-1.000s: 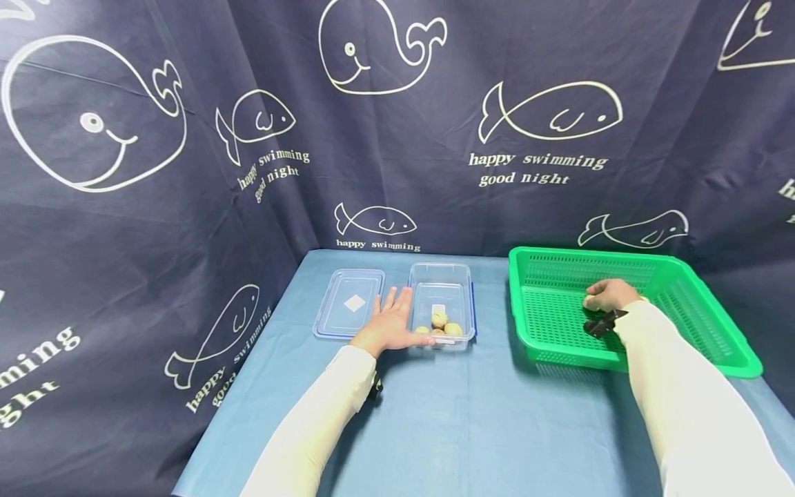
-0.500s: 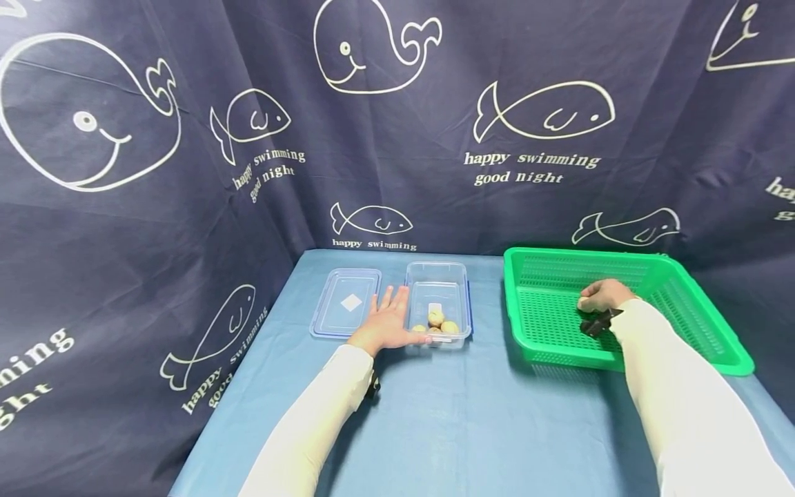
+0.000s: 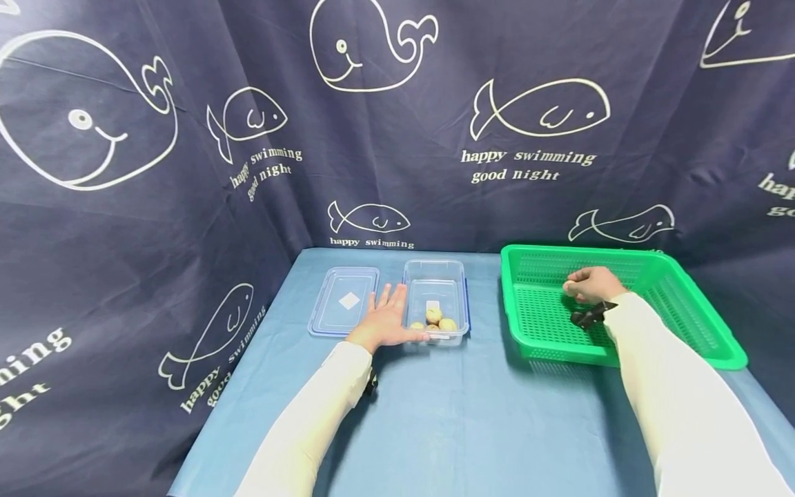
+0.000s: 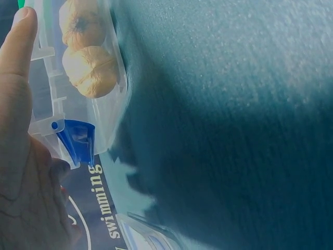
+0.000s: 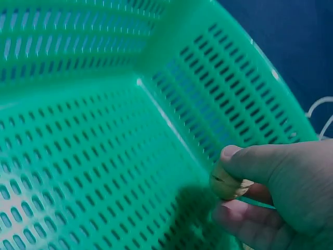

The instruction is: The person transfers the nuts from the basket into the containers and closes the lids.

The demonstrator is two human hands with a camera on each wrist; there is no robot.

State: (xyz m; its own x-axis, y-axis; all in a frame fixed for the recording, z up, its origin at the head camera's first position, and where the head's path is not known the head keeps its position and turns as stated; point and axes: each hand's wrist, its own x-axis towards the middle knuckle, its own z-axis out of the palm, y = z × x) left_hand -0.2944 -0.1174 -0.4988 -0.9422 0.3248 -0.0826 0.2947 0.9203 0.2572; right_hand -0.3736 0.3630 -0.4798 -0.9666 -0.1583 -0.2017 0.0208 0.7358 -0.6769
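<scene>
My right hand [image 3: 599, 284] is inside the green plastic basket [image 3: 540, 314], a little above its slotted floor. Thumb and fingers pinch a walnut [image 5: 227, 183], which shows clearly in the right wrist view. My left hand [image 3: 384, 326] has its fingers spread along the left side of a clear plastic box [image 3: 435, 288], the thumb lying across the box's front rim. Several walnuts [image 3: 446, 324] sit inside the box at its near end. Through the box wall, the left wrist view shows two of these walnuts [image 4: 92, 70] and a blue clip [image 4: 79, 140].
To the left of the box lies its clear lid [image 3: 335, 317] with a blue edge, flat on the blue tablecloth [image 3: 428, 421]. A dark curtain [image 3: 397, 152] with whale and fish drawings hangs behind and at the left.
My right hand, pinching the walnut, has shifted left and slightly up within the basket. The left hand stays at the box. The whole head view has drifted slightly.
</scene>
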